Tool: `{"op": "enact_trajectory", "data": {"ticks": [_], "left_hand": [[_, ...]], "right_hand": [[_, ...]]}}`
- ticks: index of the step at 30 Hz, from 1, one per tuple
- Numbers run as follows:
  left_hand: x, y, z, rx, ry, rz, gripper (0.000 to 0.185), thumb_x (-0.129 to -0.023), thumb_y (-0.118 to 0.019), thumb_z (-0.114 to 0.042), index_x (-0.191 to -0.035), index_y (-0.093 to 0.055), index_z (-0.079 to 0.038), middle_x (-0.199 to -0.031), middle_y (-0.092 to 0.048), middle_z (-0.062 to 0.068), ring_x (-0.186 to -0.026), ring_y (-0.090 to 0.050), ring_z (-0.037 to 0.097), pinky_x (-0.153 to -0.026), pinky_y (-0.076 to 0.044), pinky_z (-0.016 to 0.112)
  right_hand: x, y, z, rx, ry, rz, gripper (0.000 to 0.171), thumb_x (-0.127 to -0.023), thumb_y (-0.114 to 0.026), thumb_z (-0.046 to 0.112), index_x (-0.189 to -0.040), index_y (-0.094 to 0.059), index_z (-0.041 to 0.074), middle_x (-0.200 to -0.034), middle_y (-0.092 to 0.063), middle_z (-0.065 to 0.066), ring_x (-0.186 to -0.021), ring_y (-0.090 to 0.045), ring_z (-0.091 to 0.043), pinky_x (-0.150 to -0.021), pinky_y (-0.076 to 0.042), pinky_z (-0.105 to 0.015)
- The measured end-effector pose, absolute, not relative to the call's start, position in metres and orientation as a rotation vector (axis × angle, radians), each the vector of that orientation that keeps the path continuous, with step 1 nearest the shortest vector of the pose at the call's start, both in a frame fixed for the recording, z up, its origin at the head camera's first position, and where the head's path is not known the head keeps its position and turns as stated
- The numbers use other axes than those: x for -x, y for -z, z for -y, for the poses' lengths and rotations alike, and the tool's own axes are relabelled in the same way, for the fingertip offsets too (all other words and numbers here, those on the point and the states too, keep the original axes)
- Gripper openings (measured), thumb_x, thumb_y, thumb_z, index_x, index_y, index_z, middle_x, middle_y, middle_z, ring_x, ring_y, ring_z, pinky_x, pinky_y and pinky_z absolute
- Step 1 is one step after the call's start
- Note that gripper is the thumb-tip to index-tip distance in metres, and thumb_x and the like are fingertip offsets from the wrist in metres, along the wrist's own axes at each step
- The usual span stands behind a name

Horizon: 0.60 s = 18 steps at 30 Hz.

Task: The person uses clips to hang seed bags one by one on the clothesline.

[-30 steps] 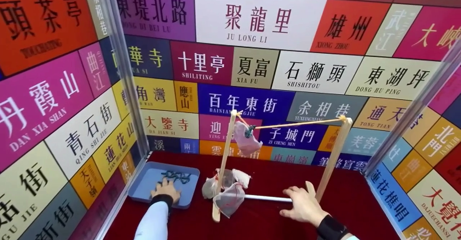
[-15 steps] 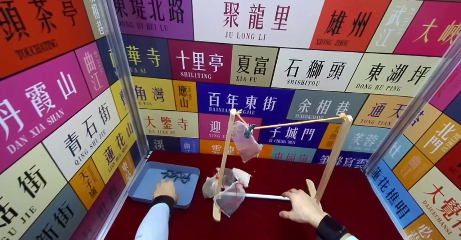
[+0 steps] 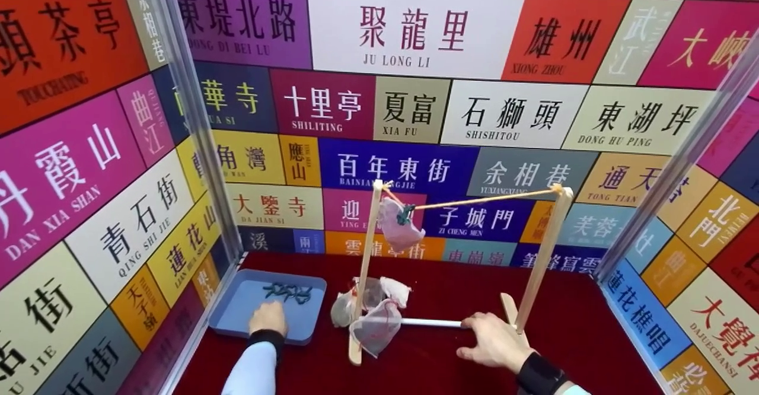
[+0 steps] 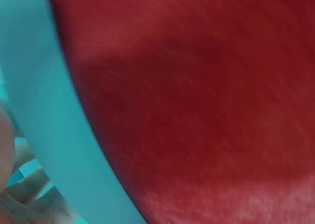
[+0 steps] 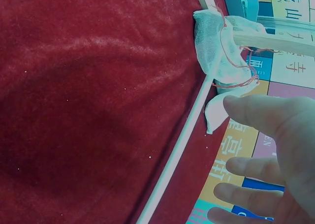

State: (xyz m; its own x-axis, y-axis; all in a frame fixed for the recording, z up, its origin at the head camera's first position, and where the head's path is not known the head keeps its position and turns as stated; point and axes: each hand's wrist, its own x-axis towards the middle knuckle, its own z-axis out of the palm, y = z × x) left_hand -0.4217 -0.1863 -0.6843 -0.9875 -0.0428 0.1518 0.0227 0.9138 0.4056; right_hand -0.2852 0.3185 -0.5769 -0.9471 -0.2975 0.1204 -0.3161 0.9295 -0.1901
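In the head view my left hand (image 3: 268,318) is low in the near part of a blue tray (image 3: 228,324), its fingers mostly hidden. Small dark green clips (image 3: 289,292) lie beyond it. The left wrist view shows fingers (image 4: 42,197) behind the tray wall; I cannot tell whether they hold a clip. My right hand (image 3: 495,338) is by the foot of a wooden frame's right post (image 3: 542,258), over the end of its white crossbar (image 3: 433,322). Its fingers are spread in the right wrist view. A green clip (image 3: 405,214) fastens a pinkish gauze bag (image 3: 398,233) to the frame's cord.
Several gauze bags (image 3: 377,328) with red strings lie around the left post's (image 3: 366,264) base. A thin yellowish cord (image 3: 486,199) joins the post tops. Red cloth (image 3: 439,365) covers the table, with printed panels (image 3: 415,33) behind and at the sides.
My left hand has drawn back from the clips toward the tray's near side, and its fingers no longer show spread. My right hand has stayed almost in place. The hanging bag sways slightly.
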Motion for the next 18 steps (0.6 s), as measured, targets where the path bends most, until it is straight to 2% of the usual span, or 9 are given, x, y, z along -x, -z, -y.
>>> {"op": "enact_trajectory", "data": {"ticks": [7,10,14,18], "left_hand": [[0.418,0.678,0.191,0.016,0.586,2.822,0.016,-0.095,-0.058,0.006,-0.088,-0.072,0.006,-0.088,-0.071,0.035,-0.079,-0.072,0.054,-0.064,-0.060,0.063],[0.415,0.664,0.191,0.015,0.624,2.826,0.011,-0.093,-0.062,0.006,-0.088,-0.072,0.007,-0.088,-0.071,0.035,-0.080,-0.072,0.054,-0.064,-0.060,0.062],[0.411,0.645,0.183,0.083,0.650,2.790,0.005,-0.090,-0.070,0.001,-0.086,-0.072,0.004,-0.084,-0.072,0.028,-0.077,-0.072,0.050,-0.064,-0.060,0.059],[0.406,0.630,0.167,0.192,0.674,2.713,0.010,-0.095,-0.071,-0.008,-0.088,-0.076,-0.001,-0.081,-0.074,0.018,-0.072,-0.072,0.043,-0.063,-0.060,0.057]], "right_hand": [[0.281,0.575,-0.323,-0.507,-0.315,2.986,0.053,-0.076,-0.089,0.045,-0.111,-0.077,0.008,-0.109,-0.074,-0.007,-0.102,-0.070,-0.034,-0.085,-0.057,-0.052],[0.279,0.575,-0.322,-0.500,-0.328,2.990,0.051,-0.076,-0.090,0.043,-0.110,-0.077,0.007,-0.107,-0.074,-0.008,-0.102,-0.071,-0.034,-0.085,-0.057,-0.053],[0.277,0.572,-0.318,-0.482,-0.345,2.995,0.050,-0.077,-0.089,0.044,-0.111,-0.077,0.009,-0.107,-0.075,-0.006,-0.103,-0.071,-0.034,-0.080,-0.058,-0.052],[0.276,0.569,-0.314,-0.481,-0.373,3.001,0.048,-0.080,-0.088,0.043,-0.113,-0.077,0.010,-0.108,-0.076,-0.006,-0.102,-0.072,-0.032,-0.081,-0.059,-0.050]]}}
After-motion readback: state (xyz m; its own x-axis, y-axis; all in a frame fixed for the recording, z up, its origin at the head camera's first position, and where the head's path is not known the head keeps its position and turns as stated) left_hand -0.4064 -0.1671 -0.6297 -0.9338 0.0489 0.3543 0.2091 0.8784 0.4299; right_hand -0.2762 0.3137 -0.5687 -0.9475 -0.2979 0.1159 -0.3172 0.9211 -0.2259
